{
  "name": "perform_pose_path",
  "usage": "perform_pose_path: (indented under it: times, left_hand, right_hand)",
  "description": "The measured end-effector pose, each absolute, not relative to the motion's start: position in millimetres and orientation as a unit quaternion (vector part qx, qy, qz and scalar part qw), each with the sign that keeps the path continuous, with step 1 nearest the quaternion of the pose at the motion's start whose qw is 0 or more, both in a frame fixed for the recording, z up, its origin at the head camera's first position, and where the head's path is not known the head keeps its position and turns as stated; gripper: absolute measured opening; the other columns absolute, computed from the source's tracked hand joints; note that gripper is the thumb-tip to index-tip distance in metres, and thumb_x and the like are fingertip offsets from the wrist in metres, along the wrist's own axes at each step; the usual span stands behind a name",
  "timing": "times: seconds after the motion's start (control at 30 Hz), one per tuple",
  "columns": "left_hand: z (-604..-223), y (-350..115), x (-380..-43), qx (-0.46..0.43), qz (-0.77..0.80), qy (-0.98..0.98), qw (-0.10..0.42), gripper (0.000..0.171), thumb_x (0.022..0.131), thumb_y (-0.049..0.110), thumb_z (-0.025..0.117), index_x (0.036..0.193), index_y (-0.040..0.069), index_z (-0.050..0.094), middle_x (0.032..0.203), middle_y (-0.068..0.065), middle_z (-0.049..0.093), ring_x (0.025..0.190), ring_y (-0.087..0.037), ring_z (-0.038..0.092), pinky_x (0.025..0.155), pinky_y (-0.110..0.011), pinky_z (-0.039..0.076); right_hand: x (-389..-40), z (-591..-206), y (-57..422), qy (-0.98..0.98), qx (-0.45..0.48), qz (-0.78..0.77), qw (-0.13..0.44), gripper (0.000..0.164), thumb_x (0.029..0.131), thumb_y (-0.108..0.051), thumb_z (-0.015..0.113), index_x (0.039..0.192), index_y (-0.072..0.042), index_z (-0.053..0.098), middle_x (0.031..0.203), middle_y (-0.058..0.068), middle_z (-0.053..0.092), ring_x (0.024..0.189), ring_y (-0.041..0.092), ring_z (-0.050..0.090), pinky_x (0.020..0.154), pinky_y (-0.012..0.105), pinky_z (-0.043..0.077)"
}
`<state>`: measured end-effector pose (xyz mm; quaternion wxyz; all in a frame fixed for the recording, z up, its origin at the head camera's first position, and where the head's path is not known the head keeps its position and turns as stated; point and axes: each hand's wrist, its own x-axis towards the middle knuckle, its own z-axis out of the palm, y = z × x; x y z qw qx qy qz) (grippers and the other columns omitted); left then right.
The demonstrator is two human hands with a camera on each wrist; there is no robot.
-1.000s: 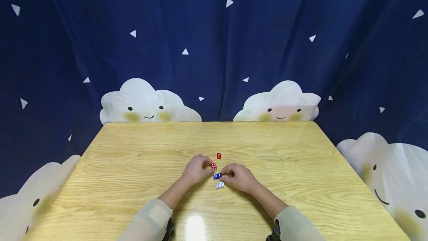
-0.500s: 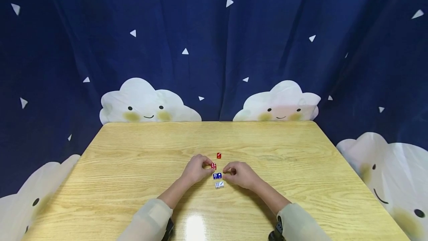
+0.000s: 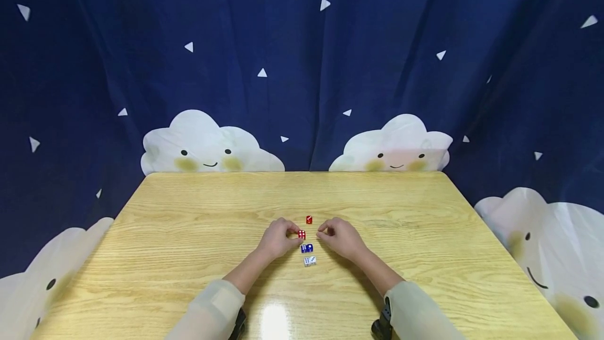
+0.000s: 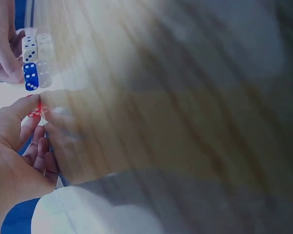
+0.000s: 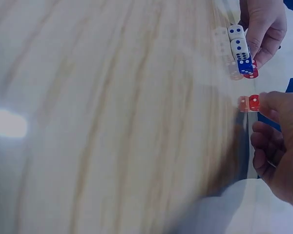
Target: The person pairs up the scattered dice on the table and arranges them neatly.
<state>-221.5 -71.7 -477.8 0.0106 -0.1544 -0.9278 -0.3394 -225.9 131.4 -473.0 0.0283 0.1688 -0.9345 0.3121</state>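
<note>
My left hand [image 3: 278,237] pinches a red die [image 3: 301,234] between thumb and finger, low on the table just beyond two blue dice [image 3: 306,248] set side by side. On the near side of the blue pair lie two white dice [image 3: 309,261], also side by side. My right hand [image 3: 342,237] holds nothing, its thumb and forefinger apart, right of the row. Farther back lies another red die [image 3: 309,220], a little left of those fingertips; in the right wrist view this red die [image 5: 254,102] shows right at the thumb tip.
The wooden table [image 3: 198,214] has a glossy surface that reflects the dice in the wrist views. Behind it hangs a dark blue curtain [image 3: 292,67] with white triangles and smiling clouds. Dark wrist straps [image 3: 383,324] sit at the sleeve cuffs.
My right hand has left the blue dice, drawn slightly right, and moved forward toward the far red die. My left hand stays still on its red die.
</note>
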Motion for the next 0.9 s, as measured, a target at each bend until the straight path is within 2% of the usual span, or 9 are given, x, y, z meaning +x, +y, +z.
perform_pose_path:
  times: [0.27, 0.9]
  left_hand:
    - [-476.1, -72.5, -221.0, -0.154, -0.337, -0.929, 0.007, 0.025, 0.079, 0.025, 0.074, 0.095, 0.006, 0.07, 0.09, -0.003, 0.06, 0.081, -0.014, 0.051, 0.073, -0.029, 0.043]
    - [-471.9, -71.0, -220.4, -0.152, -0.335, -0.93, 0.0, 0.022, 0.078, 0.022, 0.075, 0.093, 0.007, 0.069, 0.086, -0.006, 0.057, 0.076, -0.014, 0.046, 0.067, -0.027, 0.038]
  right_hand:
    - [-235.2, -476.3, 128.4, -0.935, 0.147, 0.317, 0.061, 0.009, 0.083, -0.023, 0.07, 0.086, -0.015, 0.071, 0.071, -0.004, 0.052, 0.065, 0.009, 0.045, 0.058, 0.024, 0.038]
    - [-247.7, -476.8, 117.2, -0.941, 0.121, 0.313, 0.048, 0.024, 0.084, -0.026, 0.068, 0.102, -0.01, 0.068, 0.074, 0.0, 0.057, 0.065, 0.01, 0.049, 0.058, 0.026, 0.04]
